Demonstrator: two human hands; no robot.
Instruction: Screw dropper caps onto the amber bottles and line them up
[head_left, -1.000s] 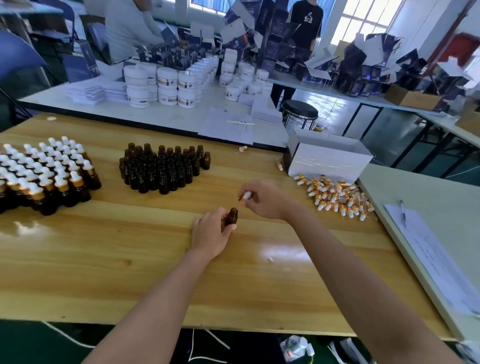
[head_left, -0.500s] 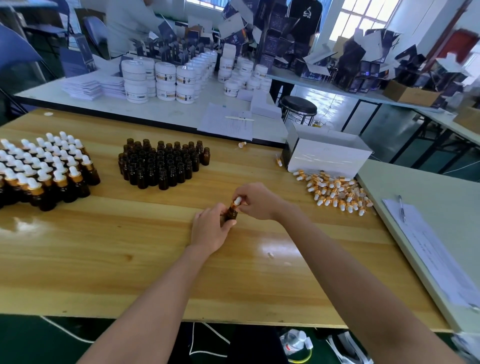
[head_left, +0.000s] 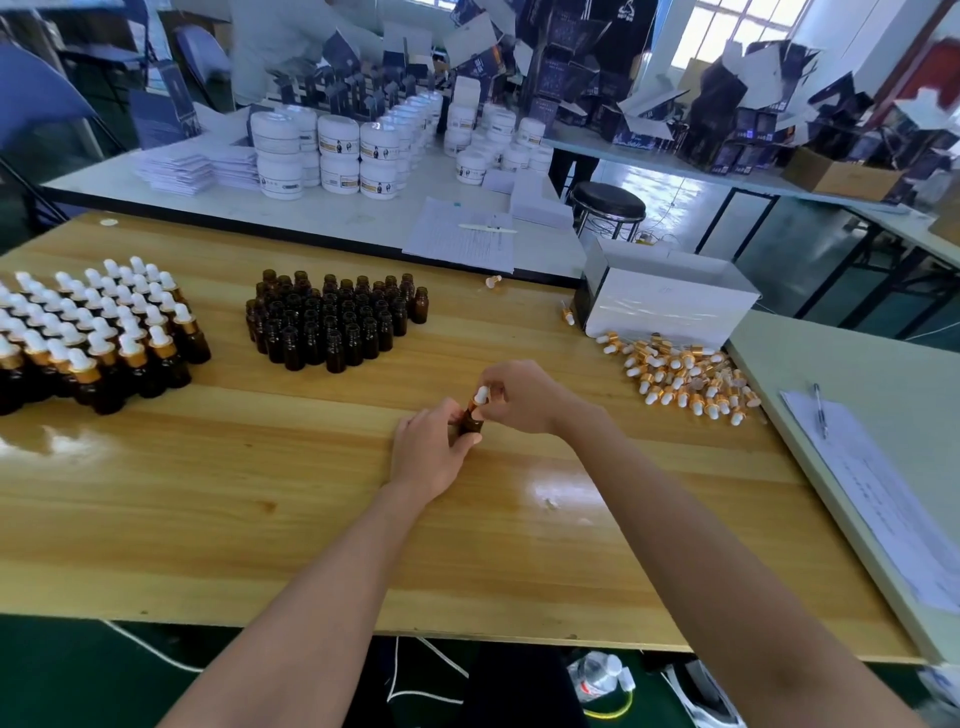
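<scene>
The left hand (head_left: 428, 452) grips the amber bottle (head_left: 471, 422) upright on the wooden table (head_left: 208, 519); the right hand (head_left: 519, 397) pinches its dropper cap (head_left: 480, 396); keep the cap square, twist until snug.

Glossy varnished wood table (head_left: 208, 519), dark amber glass bottles (head_left: 332, 327), white rubber-like bulbs on shiny gold-coloured caps (head_left: 680, 382), matt white paper sheet (head_left: 893, 499).

Daylight from far windows (head_left: 727, 28) glares on the glossy table (head_left: 156, 519); wide-angle edges bend and blur.
</scene>
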